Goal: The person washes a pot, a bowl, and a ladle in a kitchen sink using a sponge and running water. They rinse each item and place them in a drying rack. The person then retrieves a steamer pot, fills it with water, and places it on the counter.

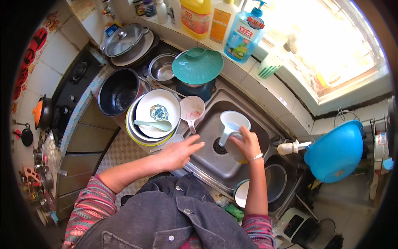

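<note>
A white handled cup (pixel 235 119) is in my right hand (pixel 248 142), tilted over the stainless steel sink (pixel 202 137). Something translucent with a yellowish edge shows below that hand; I cannot tell what it is. My left hand (pixel 183 151) is raised at the sink's left edge, fingers apart, holding nothing. Near it on the counter are a pink handled cup (pixel 193 109) and a stack of bowls and plates topped by a white patterned plate (pixel 158 105), on which a pale green spoon (pixel 154 125) rests.
Left of the sink stand a dark pot (pixel 119 91), a steel pot (pixel 163 68) and a green shell-shaped dish (pixel 197 65). A blue detergent bottle (pixel 244 34) is on the window ledge. To the right are a blue basin (pixel 337 152) and a second sink bowl (pixel 275 183).
</note>
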A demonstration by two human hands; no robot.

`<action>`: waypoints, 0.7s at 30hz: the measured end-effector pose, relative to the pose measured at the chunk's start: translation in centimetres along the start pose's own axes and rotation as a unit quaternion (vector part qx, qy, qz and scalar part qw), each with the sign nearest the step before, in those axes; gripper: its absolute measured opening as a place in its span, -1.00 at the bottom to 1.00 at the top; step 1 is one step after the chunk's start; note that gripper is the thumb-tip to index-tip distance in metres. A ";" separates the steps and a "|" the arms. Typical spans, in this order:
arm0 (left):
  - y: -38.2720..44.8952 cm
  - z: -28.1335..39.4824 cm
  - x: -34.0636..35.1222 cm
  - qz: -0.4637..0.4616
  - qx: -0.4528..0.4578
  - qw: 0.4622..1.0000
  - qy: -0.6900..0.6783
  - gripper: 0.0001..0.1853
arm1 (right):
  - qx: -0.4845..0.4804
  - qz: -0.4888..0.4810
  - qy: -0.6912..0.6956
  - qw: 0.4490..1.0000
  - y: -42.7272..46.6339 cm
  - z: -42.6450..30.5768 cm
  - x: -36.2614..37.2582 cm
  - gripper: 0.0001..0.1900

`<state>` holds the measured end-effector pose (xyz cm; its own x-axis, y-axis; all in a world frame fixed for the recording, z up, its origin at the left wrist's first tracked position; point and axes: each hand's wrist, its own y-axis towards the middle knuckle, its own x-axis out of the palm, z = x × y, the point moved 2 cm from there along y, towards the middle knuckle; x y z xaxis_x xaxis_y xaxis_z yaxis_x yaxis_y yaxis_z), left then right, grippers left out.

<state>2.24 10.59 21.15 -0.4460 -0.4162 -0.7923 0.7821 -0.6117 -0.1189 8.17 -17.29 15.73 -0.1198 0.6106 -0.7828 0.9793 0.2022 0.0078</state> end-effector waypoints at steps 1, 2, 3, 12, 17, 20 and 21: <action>-0.1 -0.6 -0.1 0.016 0.006 1.000 -0.006 -0.37 | 0.013 0.007 -0.023 1.000 -0.9 0.9 0.2 -0.63; -0.4 -1.5 -0.9 0.056 0.010 0.998 -0.025 -0.34 | 0.025 0.017 0.010 0.999 -1.8 1.2 0.1 -0.63; -1.1 -2.5 -2.3 0.122 -0.004 0.991 -0.048 -0.32 | 0.034 0.023 0.049 0.998 -2.8 1.8 0.2 -0.63; -5.2 -6.1 -5.5 0.305 -0.183 0.830 -0.429 -0.61 | 0.104 0.088 0.059 0.989 -7.2 1.4 2.7 -0.64; 4.3 -1.8 5.2 -0.008 -0.256 0.732 -0.632 -0.46 | 0.073 0.140 0.069 0.985 -8.1 -2.3 3.4 -0.64; 9.9 -1.8 10.8 -0.078 -0.293 0.644 -0.702 -0.46 | 0.056 0.121 0.057 0.989 -9.2 -2.3 4.6 -0.62; 10.6 -1.6 12.0 -0.081 -0.286 0.623 -0.723 -0.50 | 0.049 0.119 0.071 0.989 -9.6 -2.1 4.9 -0.59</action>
<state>5.85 0.22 9.39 -0.1415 -0.8042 0.5773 0.5182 -0.5571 -0.6490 -2.17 -14.64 13.18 0.1003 0.7347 -0.6709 0.9928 -0.0299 0.1156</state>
